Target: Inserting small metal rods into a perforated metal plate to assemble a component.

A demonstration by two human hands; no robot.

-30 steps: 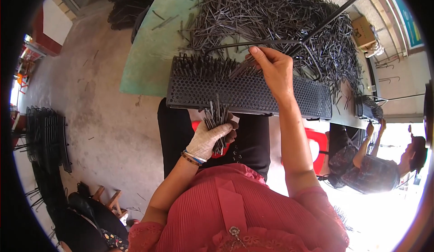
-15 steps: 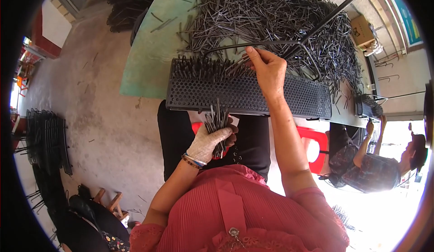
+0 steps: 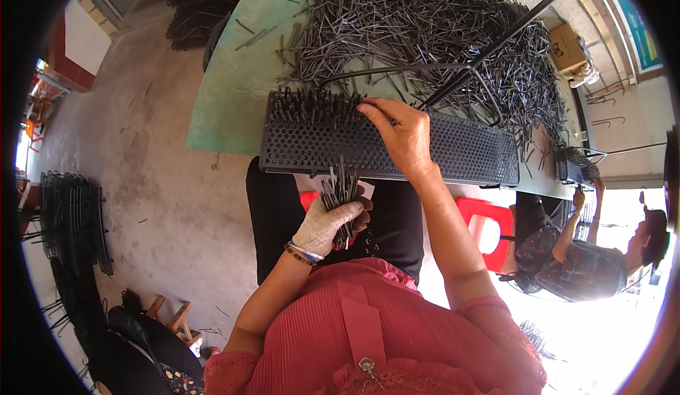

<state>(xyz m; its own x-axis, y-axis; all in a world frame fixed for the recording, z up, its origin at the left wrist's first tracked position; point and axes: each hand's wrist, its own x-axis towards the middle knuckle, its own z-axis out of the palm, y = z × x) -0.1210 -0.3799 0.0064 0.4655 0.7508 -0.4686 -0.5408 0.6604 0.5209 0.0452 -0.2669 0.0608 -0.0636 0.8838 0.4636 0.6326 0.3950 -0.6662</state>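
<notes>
The left grip [image 3: 327, 225], wearing a pale glove, is clasping a bundle of thin dark strips [image 3: 341, 186], whose ends are sticking out above the thumb and below it. Ahead and to the right of it, the bare right grip [image 3: 405, 129] is hanging over a black perforated rack [image 3: 453, 147], thumb and forefinger standing nearly together; whether they are pinching a strip, I cannot tell. The rack is lying just beyond the left grip, and upright strips [image 3: 312, 108] are crowding its far left part, beside the right grip's fingertips. Past both grips, a heap of loose strips [image 3: 425, 20] is covering much of the green desk [image 3: 234, 76]. Well off to the grips' right, a co-worker [image 3: 581, 264] is holding both hands near a similar rack [image 3: 577, 168].
</notes>
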